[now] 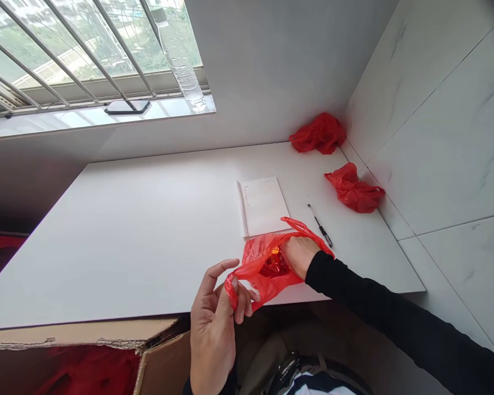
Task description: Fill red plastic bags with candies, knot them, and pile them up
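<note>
The wide white rectangular tabletop (148, 230) fills most of my view, pushed into a corner under a barred window (66, 49) on the left and against pale marble-veined wall tiles (436, 109) on the right. Below its near edge, at the lower left, sits an open brown cardboard box (160, 362) with red material showing inside it.

At the near edge of the tabletop I hold a thin red plastic bag (259, 263), partly opened and crumpled, lifted just over the surface. My left hand (214, 323) pinches one twisted handle of it between thumb and curled fingers, closed tight on the plastic. My right hand (298, 255), in a black long sleeve (395, 323), is pushed into the bag's mouth; its fingers are hidden by the plastic, so I cannot tell whether they are closed on anything inside. Something shiny and reddish shows through the bag beside that hand.

Just beyond the bag lies a white sheet of paper (263, 206) with small print along one edge. Two more crumpled red plastic bags lie near the right wall: one in the far corner (319, 133), one nearer (354, 189). A clear plastic water bottle (181, 60) stands on the window sill, with a dark flat phone (127, 106) lying just beside it. A slim black pen (320, 225) lies right of the paper.
</note>
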Available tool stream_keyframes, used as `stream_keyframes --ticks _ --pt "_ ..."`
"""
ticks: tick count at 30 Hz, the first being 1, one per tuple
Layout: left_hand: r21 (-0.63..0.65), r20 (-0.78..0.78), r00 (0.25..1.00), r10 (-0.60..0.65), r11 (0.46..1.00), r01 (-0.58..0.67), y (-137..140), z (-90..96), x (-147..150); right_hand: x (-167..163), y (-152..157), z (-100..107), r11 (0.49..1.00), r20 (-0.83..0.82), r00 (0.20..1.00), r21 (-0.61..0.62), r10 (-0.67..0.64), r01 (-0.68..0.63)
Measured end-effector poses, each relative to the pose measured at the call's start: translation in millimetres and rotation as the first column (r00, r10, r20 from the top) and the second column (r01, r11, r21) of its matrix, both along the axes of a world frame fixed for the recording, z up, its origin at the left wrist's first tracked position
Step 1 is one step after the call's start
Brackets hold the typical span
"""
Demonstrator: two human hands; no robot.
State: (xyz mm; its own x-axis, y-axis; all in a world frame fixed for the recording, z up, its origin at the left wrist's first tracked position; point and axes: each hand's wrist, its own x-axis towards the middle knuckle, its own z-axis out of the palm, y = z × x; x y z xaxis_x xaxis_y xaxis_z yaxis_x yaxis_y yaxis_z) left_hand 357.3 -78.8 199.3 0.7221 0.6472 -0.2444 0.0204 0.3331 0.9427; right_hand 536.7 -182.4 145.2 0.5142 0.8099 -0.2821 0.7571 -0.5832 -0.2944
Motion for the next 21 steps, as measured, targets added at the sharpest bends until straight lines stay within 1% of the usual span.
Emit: stream_keyframes --ticks 2,4,5,6,7,8,10,11,12,13,14,18,21 --pt "0.005 -0.029 1.0 0.006 1.0 -0.006 0.2 2.0 -0.5 -0.5 -1.6 2.5 0.999 0.028 1.0 -0.041 0.0 0.001" --pt "0.043 -0.048 0.999 0.01 0.999 -0.007 0.0 2.9 -1.2 -1.3 -4.2 8.8 0.998 0.055 0.998 -0.059 -0.006 0.01" --pt "0.089 -0.067 0.998 0.013 0.996 -0.007 -0.4 2.9 -1.3 -1.3 -5.4 12.6 0.998 0.067 0.998 -0.064 -0.013 0.017" --pt "0.161 -0.1 0.995 0.018 0.987 -0.002 -1.1 2.6 -1.1 -1.0 -6.5 16.4 0.997 0.077 0.997 -0.069 -0.024 0.029" --pt "0.258 -0.151 0.988 0.029 0.966 0.011 -2.0 2.2 -0.5 -0.2 -7.4 19.8 0.996 0.085 0.996 -0.074 -0.037 0.044" --pt "0.368 -0.214 0.976 0.043 0.929 0.04 -3.2 1.6 0.4 0.7 -7.9 22.4 0.995 0.091 0.994 -0.08 -0.054 0.061" --pt "0.553 -0.337 0.938 0.079 0.823 0.13 -5.5 0.5 3.0 2.6 -8.2 25.2 0.99 0.095 0.992 -0.104 -0.084 0.094" --pt "0.603 -0.382 0.92 0.089 0.778 0.175 -6.3 0.1 4.5 2.9 -7.9 25.5 0.988 0.096 0.991 -0.116 -0.095 0.106" --pt "0.624 -0.411 0.907 0.092 0.754 0.206 -6.8 0.1 5.8 2.6 -7.4 25.2 0.986 0.094 0.991 -0.126 -0.098 0.109" --pt "0.624 -0.419 0.903 0.093 0.752 0.212 -6.7 0.3 7.0 1.4 -6.5 24.5 0.987 0.087 0.992 -0.128 -0.09 0.1" --pt "0.61 -0.411 0.907 0.09 0.767 0.2 -6.3 0.9 8.0 -0.5 -5.1 23.4 0.99 0.077 0.995 -0.12 -0.07 0.079" --pt "0.503 -0.267 0.961 0.076 0.862 0.072 -3.1 4.8 10.8 -11.3 7.5 14.7 0.998 0.0 0.998 -0.029 0.063 -0.063" --pt "0.424 -0.198 0.979 0.047 0.905 0.042 -2.4 5.2 11.8 -15.5 20.6 5.7 0.993 -0.049 0.994 0.061 0.099 -0.096"
